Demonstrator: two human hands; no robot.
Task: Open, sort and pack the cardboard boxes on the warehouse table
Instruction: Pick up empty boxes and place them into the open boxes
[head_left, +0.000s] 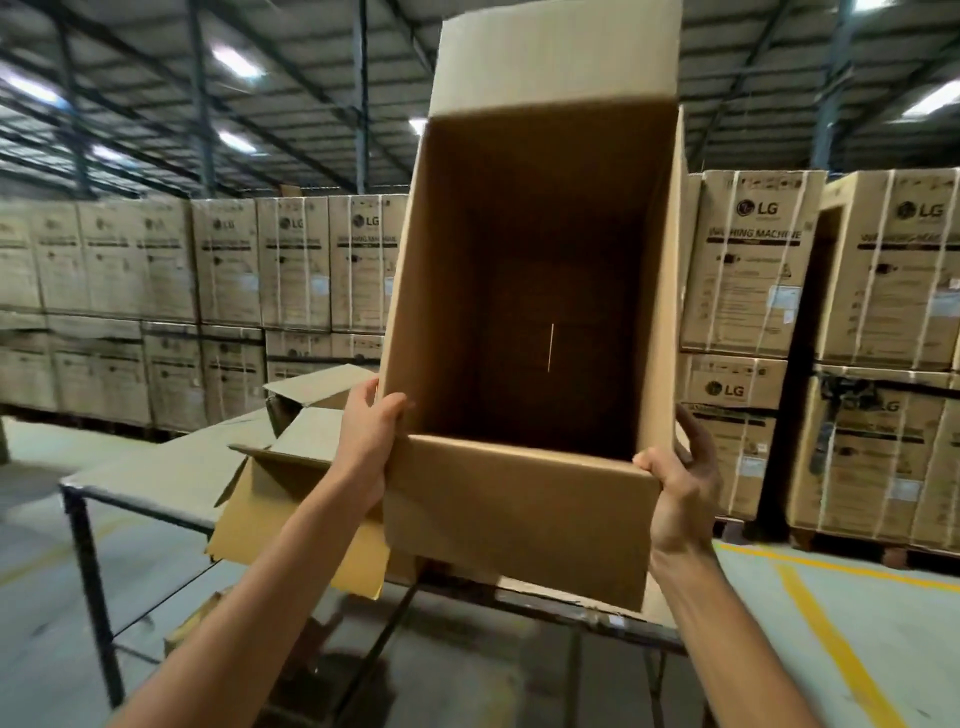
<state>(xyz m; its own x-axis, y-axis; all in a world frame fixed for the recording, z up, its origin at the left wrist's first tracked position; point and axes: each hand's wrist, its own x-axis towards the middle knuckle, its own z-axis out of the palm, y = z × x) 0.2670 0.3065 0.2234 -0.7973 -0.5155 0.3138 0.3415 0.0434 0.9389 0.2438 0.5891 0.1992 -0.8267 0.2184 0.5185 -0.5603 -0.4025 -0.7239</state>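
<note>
I hold a large open cardboard box (519, 519) up in front of me, its mouth turned toward the camera, so I look into its dark empty inside. One flap hangs down toward me and another stands up at the top. My left hand (371, 441) grips the box's lower left corner, thumb hooked over the rim. My right hand (680, 488) grips the lower right corner, thumb on the rim and fingers behind the side wall. Behind my left arm, a second open cardboard box (291, 499) lies on the table.
The metal-framed table (156, 478), topped with cardboard sheet, stands below and behind the held box. Stacks of strapped washing-machine cartons (753, 270) line the back and right. Yellow floor lines (831, 639) run at lower right.
</note>
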